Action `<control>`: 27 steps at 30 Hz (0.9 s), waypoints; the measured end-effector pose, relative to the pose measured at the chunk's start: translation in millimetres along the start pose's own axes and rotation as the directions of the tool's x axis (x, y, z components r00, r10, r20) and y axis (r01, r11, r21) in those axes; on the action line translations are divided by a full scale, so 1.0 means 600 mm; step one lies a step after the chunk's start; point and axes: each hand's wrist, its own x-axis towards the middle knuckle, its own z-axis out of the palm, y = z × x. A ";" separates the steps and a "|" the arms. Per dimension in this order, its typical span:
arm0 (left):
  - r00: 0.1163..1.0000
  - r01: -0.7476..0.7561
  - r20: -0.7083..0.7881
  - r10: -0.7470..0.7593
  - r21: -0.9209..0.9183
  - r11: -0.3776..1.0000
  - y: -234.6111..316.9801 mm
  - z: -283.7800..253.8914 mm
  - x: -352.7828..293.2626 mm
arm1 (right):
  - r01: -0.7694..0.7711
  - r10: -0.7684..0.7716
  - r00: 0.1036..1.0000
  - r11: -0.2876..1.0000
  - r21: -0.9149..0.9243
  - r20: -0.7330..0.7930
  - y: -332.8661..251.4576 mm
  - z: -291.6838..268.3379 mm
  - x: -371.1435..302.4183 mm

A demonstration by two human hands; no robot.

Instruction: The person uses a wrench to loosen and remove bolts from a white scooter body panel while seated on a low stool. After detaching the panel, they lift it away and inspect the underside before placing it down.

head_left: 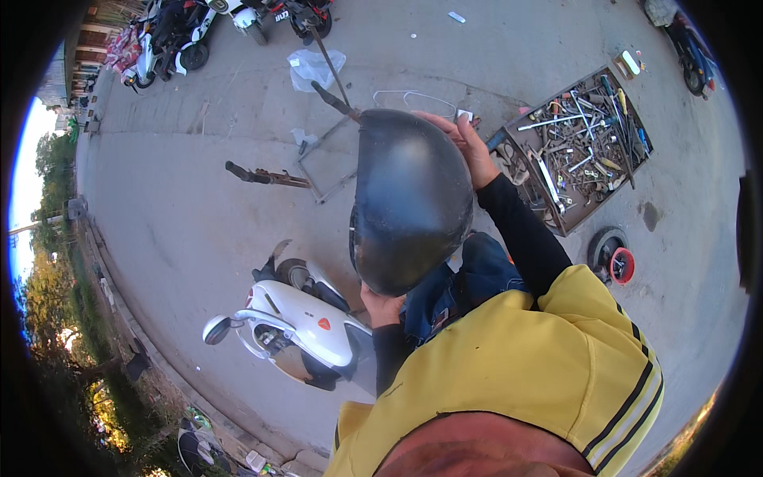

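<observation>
Gripping black fender (409, 199), both hands

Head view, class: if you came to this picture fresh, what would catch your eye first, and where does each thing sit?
First comes the big dark rounded shell at the centre, held between the left hand below and the right hand at its upper edge. Next, the white scooter lies lower left on the concrete. At upper right stands an open tray of tools.
</observation>
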 end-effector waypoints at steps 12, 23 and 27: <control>0.927 0.319 0.041 -0.372 0.430 0.844 0.153 0.213 0.207 | 0.119 -0.229 0.932 0.926 -0.359 -0.282 -0.049 -0.020 0.141; 0.803 0.192 0.360 -0.475 0.599 0.777 0.081 0.465 0.354 | 0.163 -0.356 0.767 0.913 -0.375 -0.533 -0.221 -0.116 0.178; 0.748 -0.225 0.547 -0.375 0.741 0.633 0.091 0.501 0.460 | 0.204 -0.399 0.761 0.896 -0.395 -0.511 -0.252 -0.138 0.197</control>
